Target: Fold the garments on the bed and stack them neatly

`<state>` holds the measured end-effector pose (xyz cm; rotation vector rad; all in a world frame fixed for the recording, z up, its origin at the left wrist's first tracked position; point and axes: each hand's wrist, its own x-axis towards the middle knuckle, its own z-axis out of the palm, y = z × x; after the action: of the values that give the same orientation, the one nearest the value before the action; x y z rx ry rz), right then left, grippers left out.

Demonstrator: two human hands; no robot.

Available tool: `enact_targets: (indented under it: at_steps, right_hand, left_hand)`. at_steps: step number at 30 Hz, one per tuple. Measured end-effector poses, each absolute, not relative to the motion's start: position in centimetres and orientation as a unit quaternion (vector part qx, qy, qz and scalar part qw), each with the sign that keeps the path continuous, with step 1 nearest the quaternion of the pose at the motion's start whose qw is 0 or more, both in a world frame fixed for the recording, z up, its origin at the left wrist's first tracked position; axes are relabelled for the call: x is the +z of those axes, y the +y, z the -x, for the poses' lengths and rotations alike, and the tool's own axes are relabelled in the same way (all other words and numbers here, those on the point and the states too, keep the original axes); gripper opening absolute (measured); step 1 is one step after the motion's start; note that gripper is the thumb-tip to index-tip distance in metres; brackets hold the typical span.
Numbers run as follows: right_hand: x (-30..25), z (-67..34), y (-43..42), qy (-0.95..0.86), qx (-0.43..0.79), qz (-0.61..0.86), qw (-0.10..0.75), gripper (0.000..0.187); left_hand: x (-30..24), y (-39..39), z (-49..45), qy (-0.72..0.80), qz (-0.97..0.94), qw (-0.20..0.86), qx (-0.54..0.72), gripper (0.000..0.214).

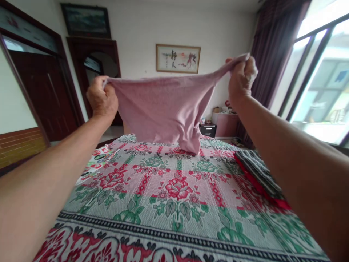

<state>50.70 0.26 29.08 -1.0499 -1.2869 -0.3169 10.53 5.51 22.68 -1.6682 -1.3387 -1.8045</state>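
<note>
A pink cloth garment [160,107] is stretched in the air between my two hands, its lower edge hanging just over the bed. My left hand [103,97] is closed around its upper left corner. Higher up, my right hand [242,77] grips the opposite corner, and the fabric pulls into a narrow taut strip there. Folds gather at the garment's lower right. What kind of garment it is, I cannot tell. Below it spreads a flowered bedspread [178,211] in red, green and white.
Folded dark grey and red clothes [259,173] lie on the bed's right side. A white patterned cloth [98,160] lies at the left. Behind the bed stand a dark drawer unit [208,130] and a cabinet [226,125]. A window [321,80] with purple curtains [278,47] is at right.
</note>
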Motion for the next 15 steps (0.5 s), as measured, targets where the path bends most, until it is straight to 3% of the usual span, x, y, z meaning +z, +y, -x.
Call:
enact_targets:
  at_steps: [4, 9, 11, 15]
  right_hand:
    - [23.2, -49.3, -2.7, -0.495, -0.253, 0.451, 0.698, 0.033]
    - [10.5, -48.0, -6.3, -0.532, -0.147, 0.520, 0.652, 0.026]
    - [6.6, -48.5, -7.0, -0.591, -0.069, 0.562, 0.574, 0.025]
    - [2.5, -50.8, -7.1, -0.699, 0.155, 0.628, 0.303, 0.033]
  left_hand:
    - [16.6, 5.4, -8.9, -0.477, 0.618, 0.130, -0.612, 0.038]
    - [7.0, 4.3, -7.2, -0.555, 0.686, 0.028, -0.469, 0.037]
    - [3.9, 4.0, -6.2, -0.560, 0.707, 0.005, -0.432, 0.036]
    - [-0.4, 4.0, -4.2, -0.576, 0.739, -0.075, -0.342, 0.033]
